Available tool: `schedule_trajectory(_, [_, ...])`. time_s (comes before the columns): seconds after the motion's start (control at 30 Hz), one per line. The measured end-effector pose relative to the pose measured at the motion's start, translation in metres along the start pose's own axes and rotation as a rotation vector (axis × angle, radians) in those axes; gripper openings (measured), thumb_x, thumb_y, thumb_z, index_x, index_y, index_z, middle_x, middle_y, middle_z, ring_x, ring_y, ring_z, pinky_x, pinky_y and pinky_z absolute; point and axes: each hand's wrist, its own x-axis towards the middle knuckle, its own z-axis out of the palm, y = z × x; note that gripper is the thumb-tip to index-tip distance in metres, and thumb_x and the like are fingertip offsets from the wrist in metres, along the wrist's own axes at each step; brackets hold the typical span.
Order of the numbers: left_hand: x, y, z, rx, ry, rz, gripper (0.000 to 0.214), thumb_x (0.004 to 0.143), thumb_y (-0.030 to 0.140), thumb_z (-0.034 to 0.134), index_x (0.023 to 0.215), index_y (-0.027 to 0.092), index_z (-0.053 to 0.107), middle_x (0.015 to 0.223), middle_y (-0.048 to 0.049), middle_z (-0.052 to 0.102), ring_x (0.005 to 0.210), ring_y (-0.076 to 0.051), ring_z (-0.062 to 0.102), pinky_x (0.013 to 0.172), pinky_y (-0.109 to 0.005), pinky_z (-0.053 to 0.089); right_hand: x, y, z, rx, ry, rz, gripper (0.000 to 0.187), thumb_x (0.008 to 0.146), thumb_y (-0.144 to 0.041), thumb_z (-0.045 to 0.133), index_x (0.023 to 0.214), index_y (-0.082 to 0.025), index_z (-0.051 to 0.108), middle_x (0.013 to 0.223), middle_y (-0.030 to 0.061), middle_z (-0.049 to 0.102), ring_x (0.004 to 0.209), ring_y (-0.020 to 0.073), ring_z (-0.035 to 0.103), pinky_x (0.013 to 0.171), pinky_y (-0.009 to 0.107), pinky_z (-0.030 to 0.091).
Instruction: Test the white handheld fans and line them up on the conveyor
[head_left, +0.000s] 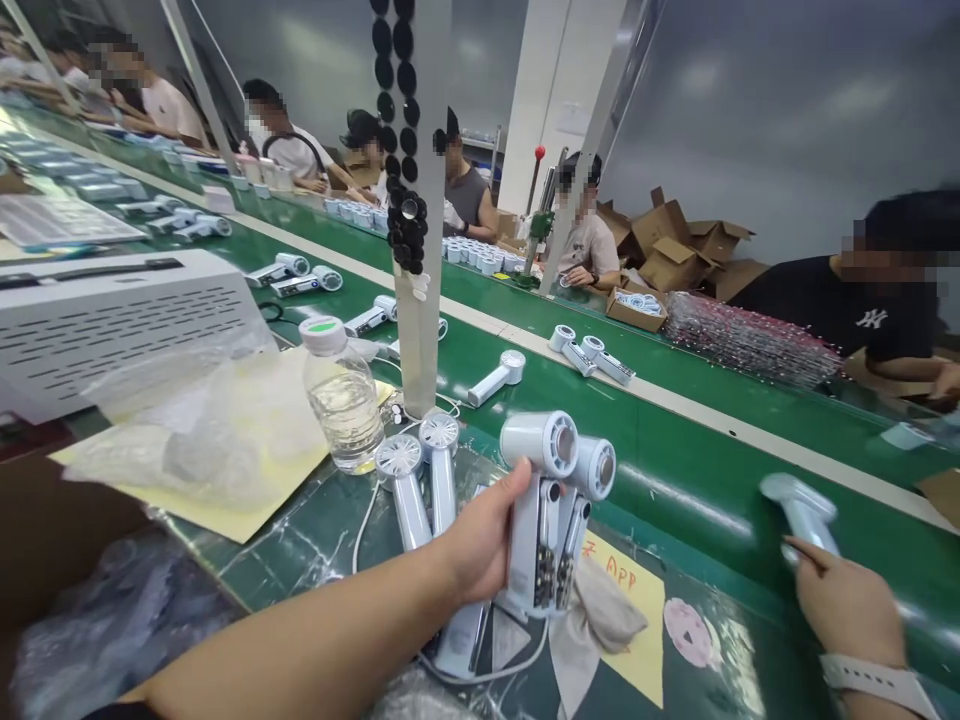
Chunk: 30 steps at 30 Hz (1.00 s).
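Observation:
My left hand (484,540) is closed around two light-blue handheld fans, the nearer fan (534,445) and a second fan (598,468) pressed behind it. Both stand upright, with their handles' inner parts exposed. At the right, my right hand (847,600), with a pale band on the wrist, grips another handheld fan (802,505), somewhat blurred, over the green belt. Left of my left hand, two more fans (401,460) lean with their grilles up. Under the held fans are a grey cloth (596,620) and a yellow paper (637,650) with red writing.
A clear bottle (341,400) stands beside a metal post (420,340). Plastic bags (202,430) lie by a white vented box (127,320). Several fans (499,378) are spread along the green belt (675,440). Co-workers sit across it, near a red-knobbed press (538,225) and cardboard boxes (671,265).

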Motion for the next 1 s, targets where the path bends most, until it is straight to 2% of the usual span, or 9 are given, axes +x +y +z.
schedule_trajectory(0.07, [0.002, 0.002, 0.001, -0.033, 0.005, 0.021, 0.041, 0.086, 0.054, 0.071, 0.094, 0.014, 0.074, 0.083, -0.0077, 0.075, 0.077, -0.019, 0.071, 0.078, -0.031, 0.056, -0.003, -0.021, 0.017, -0.057, -0.004, 0.041, 0.041, 0.094, -0.029, 0.043, 0.085, -0.028, 0.083, 0.077, 0.0165, 0.07, 0.076, 0.042, 0.072, 0.063, 0.058, 0.058])
schedule_trajectory(0.13, [0.004, 0.003, 0.003, -0.063, 0.025, 0.047, 0.037, 0.09, 0.048, 0.069, 0.099, 0.013, 0.074, 0.087, -0.0088, 0.076, 0.079, -0.019, 0.071, 0.078, -0.031, 0.056, -0.022, -0.043, 0.025, -0.081, -0.045, 0.007, 0.046, 0.091, -0.031, 0.039, 0.088, -0.023, 0.084, 0.087, 0.0182, 0.075, 0.083, 0.0414, 0.074, 0.069, 0.057, 0.06])
schedule_trajectory(0.23, [0.005, 0.003, 0.008, -0.092, 0.11, 0.074, 0.031, 0.093, 0.041, 0.066, 0.102, 0.012, 0.073, 0.089, -0.0093, 0.075, 0.081, -0.019, 0.07, 0.08, -0.032, 0.055, -0.064, -0.073, 0.024, -0.057, -0.153, -0.032, 0.047, 0.091, -0.039, 0.04, 0.098, -0.024, 0.084, 0.093, 0.0173, 0.078, 0.084, 0.0391, 0.075, 0.072, 0.054, 0.062])
schedule_trajectory(0.33, [0.001, 0.003, 0.016, -0.08, 0.172, 0.069, 0.025, 0.093, 0.035, 0.065, 0.098, 0.012, 0.072, 0.087, -0.0084, 0.075, 0.079, -0.019, 0.07, 0.08, -0.033, 0.056, -0.09, -0.113, 0.015, 0.072, -0.119, 0.01, 0.049, 0.092, -0.051, 0.047, 0.119, -0.023, 0.077, 0.115, 0.0175, 0.077, 0.107, 0.0441, 0.071, 0.088, 0.064, 0.057])
schedule_trajectory(0.4, [-0.004, 0.003, 0.021, -0.057, 0.127, 0.068, 0.023, 0.089, 0.035, 0.07, 0.095, 0.013, 0.07, 0.086, -0.0075, 0.074, 0.078, -0.019, 0.07, 0.079, -0.034, 0.057, -0.087, -0.15, 0.011, 0.273, -0.061, 0.048, 0.051, 0.093, -0.055, 0.053, 0.128, -0.023, 0.07, 0.129, 0.0169, 0.072, 0.121, 0.0431, 0.064, 0.101, 0.068, 0.049])
schedule_trajectory(0.5, [-0.009, 0.005, 0.023, 0.022, -0.01, 0.104, 0.036, 0.077, 0.038, 0.083, 0.101, 0.016, 0.069, 0.09, -0.0062, 0.075, 0.08, -0.02, 0.071, 0.079, -0.034, 0.058, -0.064, -0.204, 0.014, 0.873, -0.296, 0.029, 0.048, 0.092, -0.058, 0.06, 0.126, -0.025, 0.068, 0.125, 0.0134, 0.074, 0.114, 0.0328, 0.07, 0.1, 0.055, 0.055])
schedule_trajectory(0.57, [-0.008, 0.009, 0.02, 0.09, -0.079, 0.127, 0.049, 0.069, 0.043, 0.089, 0.104, 0.016, 0.068, 0.091, -0.0065, 0.076, 0.08, -0.021, 0.072, 0.077, -0.033, 0.058, -0.05, -0.224, 0.021, 1.218, -0.352, 0.08, 0.048, 0.085, -0.059, 0.069, 0.116, -0.023, 0.068, 0.114, 0.012, 0.077, 0.1, 0.0286, 0.074, 0.091, 0.047, 0.06])
schedule_trajectory(0.77, [0.0, 0.02, 0.016, 0.187, -0.064, 0.088, 0.047, 0.082, 0.045, 0.077, 0.116, 0.015, 0.063, 0.1, -0.0127, 0.077, 0.092, -0.028, 0.075, 0.086, -0.042, 0.059, -0.057, -0.221, 0.037, 1.589, -0.264, 0.274, 0.047, 0.067, -0.052, 0.089, 0.101, -0.024, 0.073, 0.094, 0.006, 0.079, 0.08, 0.0217, 0.073, 0.072, 0.033, 0.061])
schedule_trajectory(1.0, [-0.005, 0.03, 0.021, 0.285, -0.198, 0.017, 0.035, 0.092, 0.03, 0.062, 0.122, 0.013, 0.064, 0.119, -0.0147, 0.074, 0.118, -0.03, 0.068, 0.1, -0.044, 0.054, -0.059, -0.216, 0.031, 1.726, -0.341, 0.364, 0.033, 0.075, -0.039, 0.079, 0.105, -0.025, 0.076, 0.097, 0.0053, 0.079, 0.084, 0.0235, 0.072, 0.075, 0.035, 0.06])
